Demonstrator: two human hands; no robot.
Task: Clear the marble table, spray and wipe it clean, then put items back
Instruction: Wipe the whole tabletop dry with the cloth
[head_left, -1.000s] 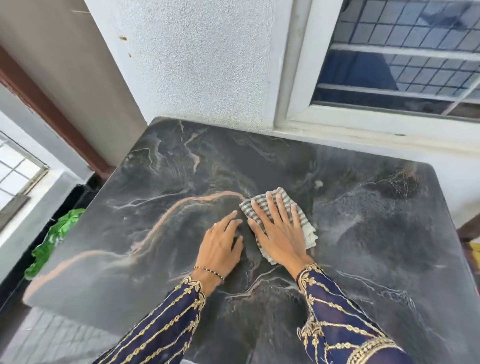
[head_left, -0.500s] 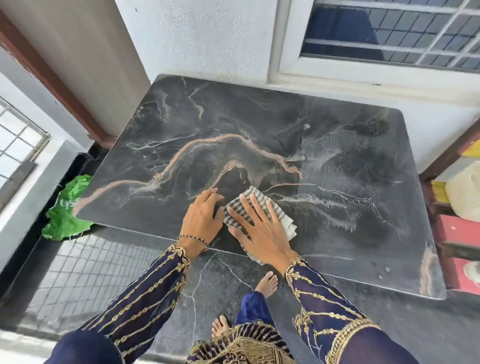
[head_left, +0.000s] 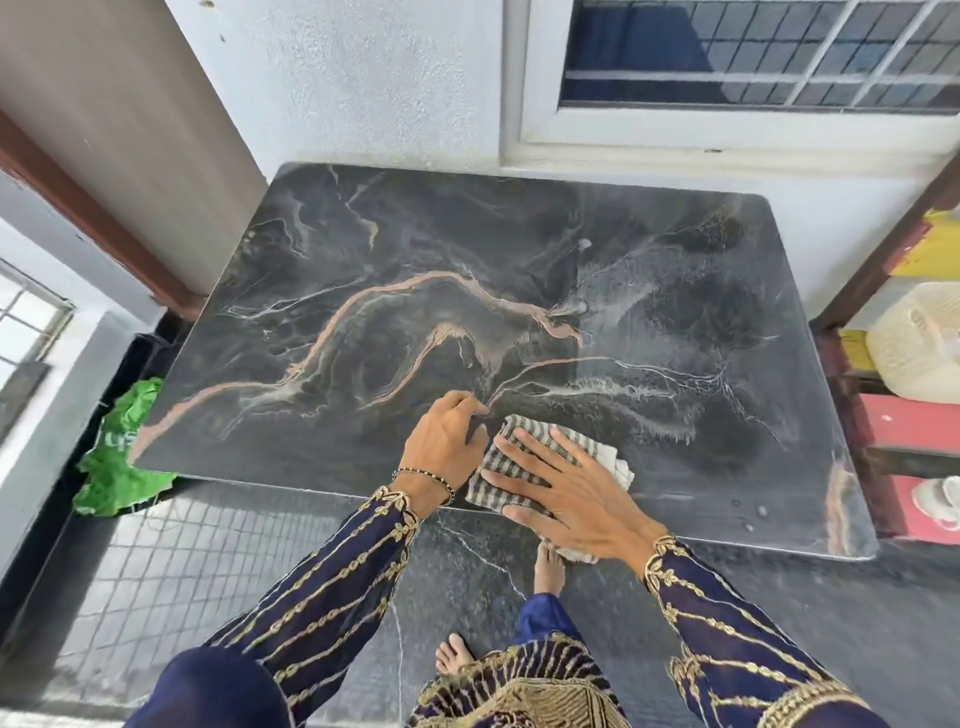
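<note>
The dark marble table (head_left: 395, 270) with tan and white veins stands against a white wall. A folded grey-and-white striped cloth (head_left: 587, 447) lies at the table's near edge and hangs partly over it. My right hand (head_left: 566, 493) presses flat on the cloth, fingers spread. My left hand (head_left: 447, 441) rests on the marble just left of the cloth, fingers curled down, touching the cloth's left edge. Nothing else stands on the table. Pale wet streaks show on its right half.
A green plastic bag (head_left: 117, 467) lies on the floor left of the table. To the right, a shelf (head_left: 914, 431) carries a cream woven container (head_left: 919, 343). A window (head_left: 753, 57) sits above the table. My bare feet (head_left: 548, 566) are on the dark floor below.
Both hands and the cloth have slid from the table's middle toward its near edge. The view has pulled back, so the floor and my feet now show.
</note>
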